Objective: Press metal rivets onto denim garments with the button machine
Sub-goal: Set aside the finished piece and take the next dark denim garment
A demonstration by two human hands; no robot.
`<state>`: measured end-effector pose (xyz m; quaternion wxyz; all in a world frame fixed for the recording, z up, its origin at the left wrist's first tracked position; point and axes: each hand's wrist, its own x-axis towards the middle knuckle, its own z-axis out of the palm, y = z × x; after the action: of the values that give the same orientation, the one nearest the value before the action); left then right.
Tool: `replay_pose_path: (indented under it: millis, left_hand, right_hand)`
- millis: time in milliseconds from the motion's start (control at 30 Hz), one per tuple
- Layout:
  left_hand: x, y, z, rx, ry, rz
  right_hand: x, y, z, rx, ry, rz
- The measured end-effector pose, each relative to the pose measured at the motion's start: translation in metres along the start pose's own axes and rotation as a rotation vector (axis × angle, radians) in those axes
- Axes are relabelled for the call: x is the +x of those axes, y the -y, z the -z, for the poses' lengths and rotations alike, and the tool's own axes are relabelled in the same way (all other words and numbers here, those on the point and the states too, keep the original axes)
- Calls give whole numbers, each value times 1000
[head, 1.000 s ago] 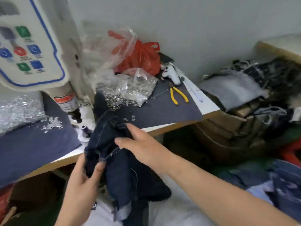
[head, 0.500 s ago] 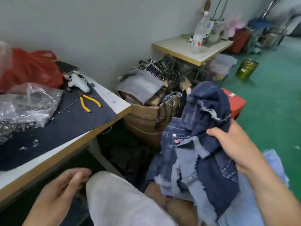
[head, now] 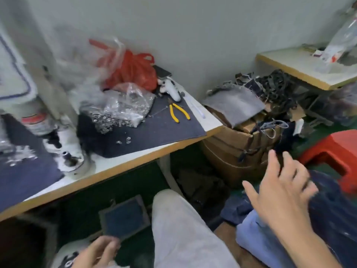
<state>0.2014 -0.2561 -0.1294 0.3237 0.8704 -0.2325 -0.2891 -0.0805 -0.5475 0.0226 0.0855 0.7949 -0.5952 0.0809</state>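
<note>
The right hand (head: 278, 192) spreads wide and empty above the jeans pile (head: 328, 215), probably to pick one, while the left hand (head: 96, 254) rests loosely curled, holding nothing.

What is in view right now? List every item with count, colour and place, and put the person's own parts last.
button machine: one, white, left end of the worktable
worktable: one, pale top with wood edge, left half
dark mat: one, navy, on the worktable
bag of rivets: one, clear with silver pieces, on the mat
red bag: one, against the wall
pliers: one, yellow handles, on the mat
cardboard box: one, brown, right of the worktable
stool: one, red, far right
denim pile: count unclear, dark and light blue, lower right
left hand: bottom edge, fingers loosely curled, empty
right hand: fingers spread above the denim pile
</note>
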Motion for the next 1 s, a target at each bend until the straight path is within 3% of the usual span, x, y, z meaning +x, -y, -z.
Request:
replay_pose_path:
  millis: [33,67,200,300,433,533,567,633,700,767,833,933,1000]
  left_hand:
    - [-21,-18,-1,-11,45,-35]
    - [-33,-32,12,7,-10,-72]
    - [-87,-25,63,80,-220,-13]
    - [-145,-17,89,181,-439,63]
    - [-247,13,103,327,-827,279]
    - [-315,46,98,491,-1100,553]
    - [-331,58,97,509,-1089,744]
    - [-355,83,95,486,-892,1126]
    - [-366,100,91,430,-800,1263]
    - [-368,109,89,480,-891,1230]
    - [-369,108,95,465,-1088,1101]
    - [-369,96,113,289,-1403,906]
    - [-358,70,126,140,-1561,694]
  right_hand:
    - [1,34,8,63,35,152]
    - [1,67,14,172,119,296]
    - [-41,185,24,614,620,814]
    - [-102,252,13,542,756,1162]
    - [-180,292,-31,200,840,1504]
    - [-215,294,-64,106,821,1566]
    - [-222,293,-71,123,820,1554]
    - [-232,294,-77,147,854,1537]
    - [-241,294,-78,143,901,1538]
    - [-249,297,-76,118,934,1548]
    - [-253,299,-72,86,934,1563]
    - [-252,303,-62,43,911,1569]
    - [-258,307,-48,205,1024,1526]
